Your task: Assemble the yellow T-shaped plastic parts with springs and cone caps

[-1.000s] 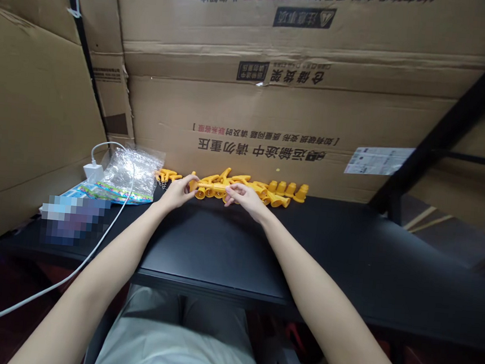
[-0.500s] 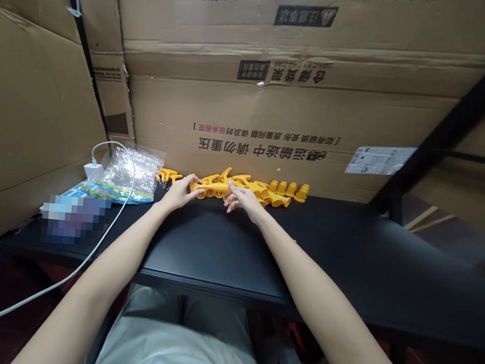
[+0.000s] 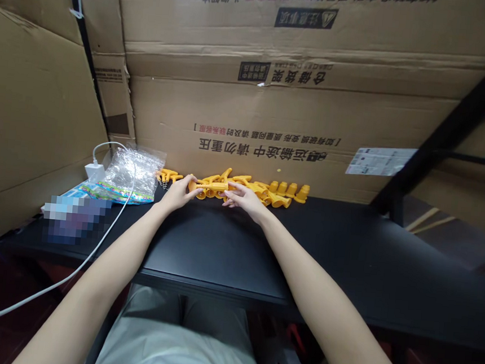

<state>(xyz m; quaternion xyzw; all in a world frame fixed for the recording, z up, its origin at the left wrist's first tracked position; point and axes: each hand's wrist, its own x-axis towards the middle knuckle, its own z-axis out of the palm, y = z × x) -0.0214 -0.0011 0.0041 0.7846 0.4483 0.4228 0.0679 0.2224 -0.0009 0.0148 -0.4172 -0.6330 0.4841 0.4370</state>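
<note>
My left hand (image 3: 179, 192) is closed around the flared left end of a yellow plastic piece (image 3: 213, 186), which lies level just above the dark tabletop. At its other end, the thumb and fingers of my right hand (image 3: 246, 201) pinch the tip. Right behind the hands a pile of similar yellow plastic parts (image 3: 262, 192) runs along the table's back, some with T-shaped tops and some with round open ends. Parts of that pile are hidden by my hands and the held piece. Several yellow T-shaped handles (image 3: 169, 174) with small chains lie left of my left hand.
Several yellow cup-like parts (image 3: 291, 190) stand in a row at the pile's right. To the left lie a clear plastic bag (image 3: 135, 170), a white charger (image 3: 94, 170) with its cable (image 3: 113, 227), and a blurred packet (image 3: 76, 215). Cardboard (image 3: 249, 109) walls the black table (image 3: 228, 249) at the back.
Both hands keep hold of the yellow plastic piece. My right hand has shifted very slightly left, and its fingers have curled a little more.
</note>
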